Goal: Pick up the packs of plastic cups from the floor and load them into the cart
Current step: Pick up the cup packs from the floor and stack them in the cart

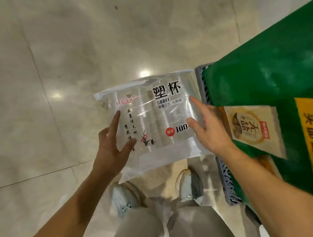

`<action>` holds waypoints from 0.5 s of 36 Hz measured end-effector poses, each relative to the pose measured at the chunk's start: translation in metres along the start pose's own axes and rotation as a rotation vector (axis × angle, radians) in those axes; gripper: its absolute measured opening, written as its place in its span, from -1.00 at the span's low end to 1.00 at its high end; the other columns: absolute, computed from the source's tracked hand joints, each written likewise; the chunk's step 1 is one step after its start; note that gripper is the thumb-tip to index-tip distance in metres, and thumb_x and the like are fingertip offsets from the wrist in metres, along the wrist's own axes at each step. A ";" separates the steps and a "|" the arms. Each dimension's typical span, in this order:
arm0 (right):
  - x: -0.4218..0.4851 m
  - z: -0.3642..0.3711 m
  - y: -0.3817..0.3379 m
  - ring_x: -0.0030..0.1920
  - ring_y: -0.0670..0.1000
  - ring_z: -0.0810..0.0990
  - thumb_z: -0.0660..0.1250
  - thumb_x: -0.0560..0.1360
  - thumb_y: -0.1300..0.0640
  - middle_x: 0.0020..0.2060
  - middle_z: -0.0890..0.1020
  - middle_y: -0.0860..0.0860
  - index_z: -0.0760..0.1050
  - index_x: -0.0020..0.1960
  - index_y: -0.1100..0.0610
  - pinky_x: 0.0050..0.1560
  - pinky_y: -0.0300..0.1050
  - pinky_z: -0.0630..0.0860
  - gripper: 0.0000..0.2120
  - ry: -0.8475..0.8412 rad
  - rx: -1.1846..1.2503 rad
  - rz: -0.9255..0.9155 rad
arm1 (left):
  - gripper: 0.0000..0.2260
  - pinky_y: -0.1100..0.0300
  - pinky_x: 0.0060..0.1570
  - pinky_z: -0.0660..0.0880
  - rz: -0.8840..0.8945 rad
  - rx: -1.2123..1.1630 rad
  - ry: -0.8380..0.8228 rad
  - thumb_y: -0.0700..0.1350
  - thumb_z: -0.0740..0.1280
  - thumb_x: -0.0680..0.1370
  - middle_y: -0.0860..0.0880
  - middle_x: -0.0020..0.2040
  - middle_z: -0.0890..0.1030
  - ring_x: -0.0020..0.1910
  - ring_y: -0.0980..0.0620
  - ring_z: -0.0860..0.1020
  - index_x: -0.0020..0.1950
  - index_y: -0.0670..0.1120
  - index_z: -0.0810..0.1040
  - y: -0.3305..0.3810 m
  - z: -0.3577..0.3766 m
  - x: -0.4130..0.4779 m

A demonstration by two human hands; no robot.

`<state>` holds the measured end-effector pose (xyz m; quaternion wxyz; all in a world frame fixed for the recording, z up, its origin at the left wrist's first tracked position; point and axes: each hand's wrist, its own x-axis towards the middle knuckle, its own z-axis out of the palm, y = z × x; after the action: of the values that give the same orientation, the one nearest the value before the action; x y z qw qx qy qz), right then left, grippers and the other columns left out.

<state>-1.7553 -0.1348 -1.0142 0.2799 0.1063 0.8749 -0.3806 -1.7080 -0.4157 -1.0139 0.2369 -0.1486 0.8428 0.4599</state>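
Note:
A clear pack of plastic cups with black print hangs in the air in front of me, above my feet. My left hand presses its left edge with fingers spread. My right hand presses its right edge, thumb over the front. The pack is held between both palms. Just to its right is the grey lattice rim of the cart, and the pack's right edge touches or overlaps that rim.
A big green sack with yellow lettering fills the cart, and a beige food packet lies against it. Pale marble floor spreads to the left and ahead. My two shoes stand below the pack.

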 end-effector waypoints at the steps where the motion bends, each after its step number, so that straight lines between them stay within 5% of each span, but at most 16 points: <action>1: -0.009 -0.008 -0.022 0.44 -0.05 0.30 0.29 0.67 0.05 0.43 0.37 0.07 0.20 0.62 -0.13 0.52 -0.01 0.22 -0.43 0.014 0.002 -0.016 | -0.24 0.68 -0.07 0.33 0.000 -0.003 0.007 -0.05 0.40 0.54 -0.12 0.32 0.33 0.00 0.68 0.29 0.59 0.14 0.02 0.012 -0.018 -0.009; 3: -0.030 -0.028 -0.069 0.39 -0.03 0.32 0.30 0.66 0.06 0.38 0.35 0.10 0.23 0.61 -0.13 0.45 -0.11 0.22 -0.45 0.042 0.011 -0.043 | -0.25 0.57 0.06 0.40 0.005 0.007 0.013 0.00 0.40 0.52 -0.09 0.34 0.35 0.10 0.50 0.38 0.58 0.19 0.03 0.043 -0.059 -0.029; 6: -0.067 -0.064 -0.146 0.42 0.04 0.33 0.29 0.67 0.05 0.36 0.33 0.10 0.21 0.60 -0.15 0.49 -0.07 0.24 -0.45 0.055 0.039 -0.100 | -0.24 0.61 0.12 0.29 0.021 0.021 0.041 0.03 0.41 0.52 -0.03 0.40 0.32 0.12 0.55 0.34 0.59 0.18 0.04 0.102 -0.131 -0.064; 10: -0.119 -0.120 -0.261 0.42 0.06 0.35 0.29 0.66 0.02 0.34 0.32 0.07 0.20 0.60 -0.18 0.52 0.00 0.29 -0.45 0.058 0.064 -0.182 | -0.27 0.01 0.37 0.35 -0.020 0.040 0.120 0.14 0.38 0.50 -0.05 0.41 0.31 0.34 0.06 0.34 0.54 0.34 0.01 0.194 -0.233 -0.123; 14: -0.175 -0.182 -0.383 0.35 -0.02 0.40 0.33 0.64 0.00 0.31 0.32 0.02 0.25 0.57 -0.21 0.39 -0.22 0.31 -0.46 0.074 0.083 -0.290 | -0.27 0.06 0.32 0.35 0.031 0.051 0.200 0.13 0.40 0.51 0.11 0.24 0.41 0.30 -0.01 0.36 0.56 0.29 0.04 0.274 -0.335 -0.188; 18: -0.234 -0.239 -0.493 0.28 -0.13 0.42 0.35 0.62 -0.07 0.32 0.34 -0.04 0.29 0.53 -0.28 0.31 -0.23 0.34 -0.47 0.081 0.102 -0.453 | -0.28 0.07 0.29 0.36 0.068 0.049 0.308 0.10 0.39 0.52 0.13 0.23 0.41 0.32 0.02 0.34 0.53 0.36 0.02 0.348 -0.427 -0.259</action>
<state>-1.8577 -0.2939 -0.4497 0.1461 -0.0638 0.8666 -0.4728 -1.7647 -0.5824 -0.4313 0.0926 -0.1831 0.8847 0.4187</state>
